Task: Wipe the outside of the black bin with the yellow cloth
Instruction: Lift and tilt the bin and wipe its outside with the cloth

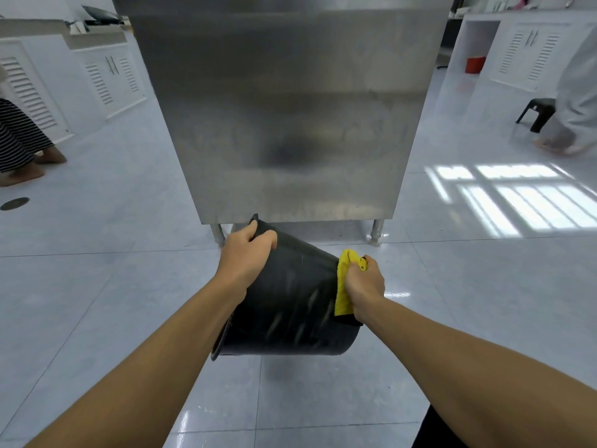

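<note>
The black bin (290,305) is tipped on its side above the floor, its open rim pointing left and its base to the right. My left hand (247,253) grips the rim at the upper left, fingers curled over the edge. My right hand (365,284) is closed on the bunched yellow cloth (343,286) and presses it against the bin's right end. The bin's inside is hidden from me.
A tall stainless steel cabinet (284,108) on short legs stands just behind the bin. Glossy grey tiles (97,286) spread all around. A person in striped clothing (16,137) stands far left; another person (575,92) and a black stool (538,113) are far right.
</note>
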The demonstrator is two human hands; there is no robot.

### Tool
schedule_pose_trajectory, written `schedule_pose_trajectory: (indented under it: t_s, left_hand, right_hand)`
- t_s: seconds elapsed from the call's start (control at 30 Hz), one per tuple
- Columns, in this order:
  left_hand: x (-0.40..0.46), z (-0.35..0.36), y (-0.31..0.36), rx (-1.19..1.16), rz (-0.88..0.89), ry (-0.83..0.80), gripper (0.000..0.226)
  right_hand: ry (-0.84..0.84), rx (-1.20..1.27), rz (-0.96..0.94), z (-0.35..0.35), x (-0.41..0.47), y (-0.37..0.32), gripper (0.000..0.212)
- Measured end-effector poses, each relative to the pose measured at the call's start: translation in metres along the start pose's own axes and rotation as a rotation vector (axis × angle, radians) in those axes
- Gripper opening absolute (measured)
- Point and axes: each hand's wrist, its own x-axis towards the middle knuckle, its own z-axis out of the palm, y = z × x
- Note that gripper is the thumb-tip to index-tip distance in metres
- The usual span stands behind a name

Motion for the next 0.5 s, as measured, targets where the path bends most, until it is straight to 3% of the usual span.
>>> schedule_pose_trajectory:
  t_s: [0.07, 0.2, 0.3, 0.4, 0.5]
  left_hand:
    - [0.0, 0.001, -0.002, -0.012, -0.044, -0.043, 0.048]
    - [0.0, 0.004, -0.005, -0.013, -0.025, 0.006, 0.008]
    - [-0.002, 0.002, -0.006, -0.051, -0.006, 0.083, 0.01]
    - [0.003, -0.003, -0.01, -0.147, -0.038, 0.092, 0.031]
    - [0.006, -0.008, -0.011, -0.035, 0.013, 0.03, 0.045]
  right_hand:
    - [0.01, -0.003, -0.009, -0.001, 0.001, 0.0, 0.054]
    - [0.02, -0.036, -0.026, -0.002, 0.005, 0.0, 0.052]
    - [0.038, -0.017, -0.053, -0.003, 0.006, -0.005, 0.051]
    - [0.037, 0.008, -0.038, -0.003, 0.007, -0.005, 0.051]
    - [0.026, 0.027, -0.01, -0.001, 0.005, -0.003, 0.052]
